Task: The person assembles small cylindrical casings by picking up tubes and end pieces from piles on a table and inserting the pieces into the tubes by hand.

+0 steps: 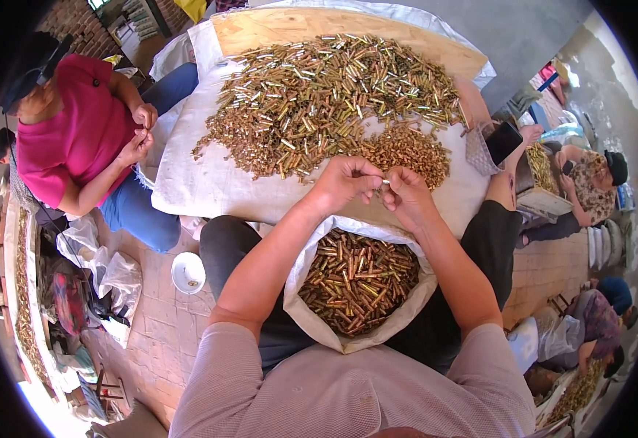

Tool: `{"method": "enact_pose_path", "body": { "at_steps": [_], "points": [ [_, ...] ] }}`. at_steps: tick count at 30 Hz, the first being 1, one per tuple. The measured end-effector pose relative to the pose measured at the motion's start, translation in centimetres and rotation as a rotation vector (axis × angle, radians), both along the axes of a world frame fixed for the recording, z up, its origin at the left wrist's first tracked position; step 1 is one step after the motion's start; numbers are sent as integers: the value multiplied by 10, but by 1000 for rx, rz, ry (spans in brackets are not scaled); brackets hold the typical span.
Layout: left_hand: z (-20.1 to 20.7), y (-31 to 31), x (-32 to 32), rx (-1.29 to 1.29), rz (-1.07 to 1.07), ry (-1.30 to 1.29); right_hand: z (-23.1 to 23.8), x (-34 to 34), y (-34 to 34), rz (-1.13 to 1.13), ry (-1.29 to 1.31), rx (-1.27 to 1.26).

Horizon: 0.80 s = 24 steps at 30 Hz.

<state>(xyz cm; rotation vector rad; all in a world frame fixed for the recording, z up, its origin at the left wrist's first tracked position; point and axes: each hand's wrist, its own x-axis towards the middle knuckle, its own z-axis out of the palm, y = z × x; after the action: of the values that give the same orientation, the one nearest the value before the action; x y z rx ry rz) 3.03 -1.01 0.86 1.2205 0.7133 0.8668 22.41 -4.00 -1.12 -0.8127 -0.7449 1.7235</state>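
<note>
My left hand (pixel 349 184) and my right hand (pixel 409 194) meet over the near edge of the cloth-covered table, both with pinched fingers. Between the fingertips is a small shiny metal cylinder (pixel 385 182); its far details are too small to make out. Just beyond my hands lies a small heap of short brass-coloured pieces (pixel 406 152). A wide pile of longer brass-coloured metal cylinders (pixel 333 91) spreads behind it. Below my forearms, between my legs, stands an open white sack (pixel 297 310) filled with similar brass-coloured cylinders (pixel 355 281).
A wooden board (pixel 348 25) borders the table's far side. At its right lies a black phone (pixel 503 141). A white bowl (pixel 188 272) stands on the floor to my left. A person in a pink top (pixel 78 131) works at the left; other people sit at the right.
</note>
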Motion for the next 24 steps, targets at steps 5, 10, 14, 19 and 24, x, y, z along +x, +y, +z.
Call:
{"method": "enact_pose_path", "body": {
  "at_steps": [5,10,14,19,24],
  "points": [
    [7,10,-23,38,30,91,23,11,-1,81,-189,49],
    [2,35,-73,432,242,715,57,24,-13,369,-254,196],
    [-18,35,-87,643,207,934,66,29,-17,680,-487,150],
    [-31,35,-82,705,161,1370,27,35,4,443,-765,213],
    [-39,37,-77,672,144,1470,-15,31,16,246,-1276,656]
  ]
}}
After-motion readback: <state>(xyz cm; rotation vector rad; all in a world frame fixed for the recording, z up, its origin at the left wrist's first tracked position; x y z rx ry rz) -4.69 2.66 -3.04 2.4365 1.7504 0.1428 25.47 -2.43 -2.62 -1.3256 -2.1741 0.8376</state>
